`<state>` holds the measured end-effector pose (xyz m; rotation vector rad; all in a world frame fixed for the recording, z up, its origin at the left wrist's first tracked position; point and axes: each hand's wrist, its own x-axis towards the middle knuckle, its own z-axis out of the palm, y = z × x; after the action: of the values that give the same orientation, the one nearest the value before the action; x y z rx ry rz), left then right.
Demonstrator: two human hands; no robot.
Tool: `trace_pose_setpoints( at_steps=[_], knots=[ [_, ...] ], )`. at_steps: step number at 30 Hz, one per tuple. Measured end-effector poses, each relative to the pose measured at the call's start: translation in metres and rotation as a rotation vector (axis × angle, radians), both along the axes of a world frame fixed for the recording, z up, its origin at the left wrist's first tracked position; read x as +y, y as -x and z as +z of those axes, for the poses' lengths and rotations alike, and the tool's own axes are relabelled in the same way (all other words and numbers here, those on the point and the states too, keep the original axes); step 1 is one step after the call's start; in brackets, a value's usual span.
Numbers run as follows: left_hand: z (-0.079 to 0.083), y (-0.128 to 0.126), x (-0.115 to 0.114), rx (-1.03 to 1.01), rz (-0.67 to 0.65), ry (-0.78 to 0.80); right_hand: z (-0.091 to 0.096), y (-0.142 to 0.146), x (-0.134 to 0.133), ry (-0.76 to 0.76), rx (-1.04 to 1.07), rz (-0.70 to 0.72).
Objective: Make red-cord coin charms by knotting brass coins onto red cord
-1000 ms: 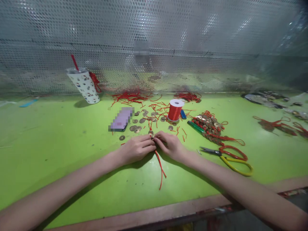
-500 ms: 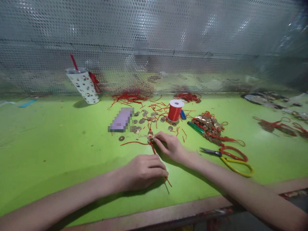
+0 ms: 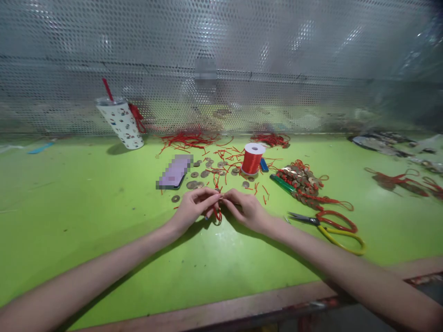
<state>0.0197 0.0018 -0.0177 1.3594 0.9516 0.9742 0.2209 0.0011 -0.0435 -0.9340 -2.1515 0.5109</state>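
My left hand (image 3: 194, 208) and my right hand (image 3: 246, 210) meet fingertip to fingertip over the table. Both are closed in a pinch. A red cord (image 3: 218, 217) hangs in a small loop below the left fingers, which grip it. Between the right thumb and forefinger is the edge of a holed coin, mostly covered by the fingers. The knotted top of the coin string (image 3: 217, 180) shows just beyond the hands. Several loose holed coins (image 3: 205, 174) lie behind them, and one coin (image 3: 176, 198) lies to the left.
A red cord spool (image 3: 252, 159) stands behind my right hand. To the right are finished coin strings (image 3: 301, 180), a green tube (image 3: 283, 184) and scissors (image 3: 323, 223). A phone (image 3: 175, 171) and a tilted-looking tumbler (image 3: 121, 122) are left. Cord scraps (image 3: 190, 138) lie along the back.
My left hand has moved up and away from me, from the cord's near end to my right fingertips. The cord is now drawn into a loop. My right hand has barely moved.
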Motion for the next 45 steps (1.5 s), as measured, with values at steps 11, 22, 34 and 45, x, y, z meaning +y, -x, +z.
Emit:
trace_pose_setpoints(
  at_steps=[11,22,34,45],
  knots=[
    [0.004,-0.003,-0.005,0.014,-0.046,0.014,0.007,-0.003,0.000,0.094,0.155,-0.056],
    [-0.001,-0.002,-0.006,0.053,-0.050,0.018,0.021,-0.004,-0.002,0.711,0.633,0.022],
    [-0.002,-0.003,-0.007,-0.006,-0.096,0.036,0.021,-0.002,-0.007,0.751,0.543,0.148],
    [0.001,-0.003,-0.010,0.007,-0.086,0.038,0.019,-0.001,-0.008,0.801,0.508,0.194]
  ],
)
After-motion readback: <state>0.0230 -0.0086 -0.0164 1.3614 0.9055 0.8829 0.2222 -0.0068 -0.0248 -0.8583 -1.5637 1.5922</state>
